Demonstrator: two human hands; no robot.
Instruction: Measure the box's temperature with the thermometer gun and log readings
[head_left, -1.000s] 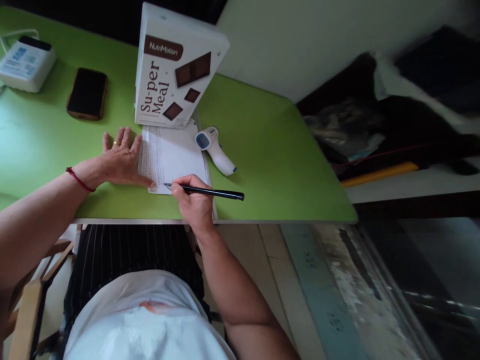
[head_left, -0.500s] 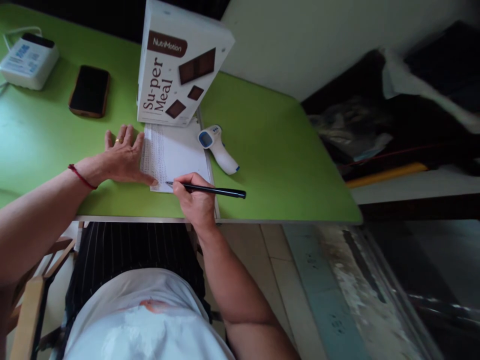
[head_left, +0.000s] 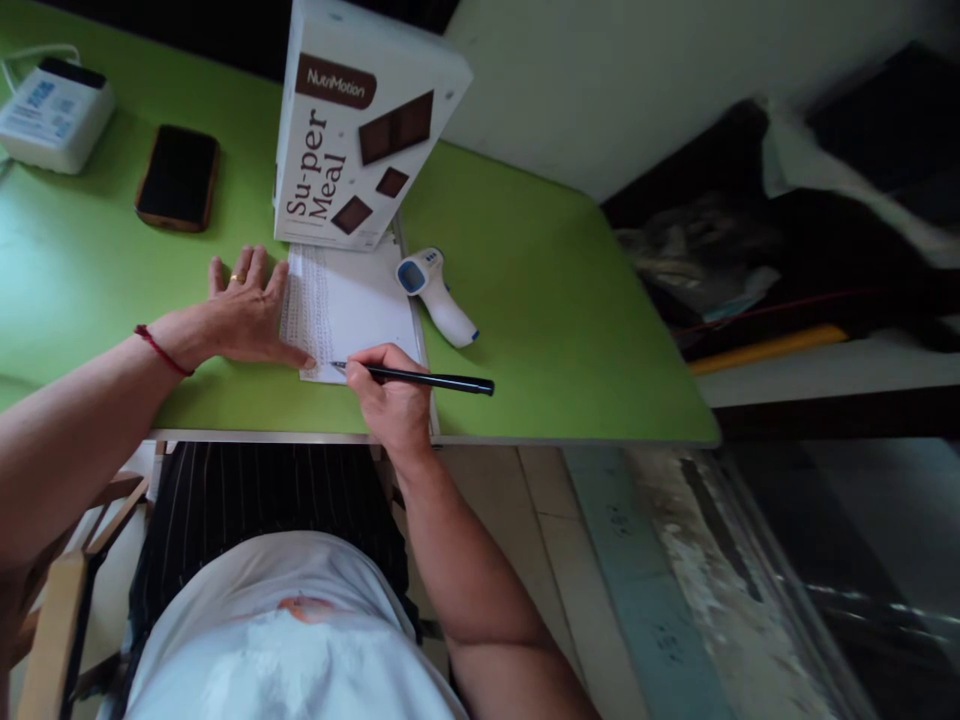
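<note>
A black pen (head_left: pixel 431 379) is pinched in my right hand (head_left: pixel 394 400), its tip at the lower part of a white sheet of paper (head_left: pixel 367 300). Rows of small handwriting run along the sheet's left side. My left hand (head_left: pixel 251 310) lies flat with fingers spread, the thumb on the paper's lower left corner and the other fingers at its left edge and on the table. Over the paper's far end stands a white "Su-per Meal" box (head_left: pixel 360 130). A white and blue infrared thermometer (head_left: pixel 439 298) lies at the paper's right edge.
The green table (head_left: pixel 555 320) ends just before my body. A dark phone (head_left: pixel 178 178) lies at the left, with a white device with a cable (head_left: pixel 56 115) beyond it. Dark shelving with a plastic bag (head_left: pixel 697 250) stands to the right. A wooden chair arm (head_left: pixel 56 630) is at lower left.
The view has shifted very slightly. Both hands, the pen and the paper hold practically the same places.
</note>
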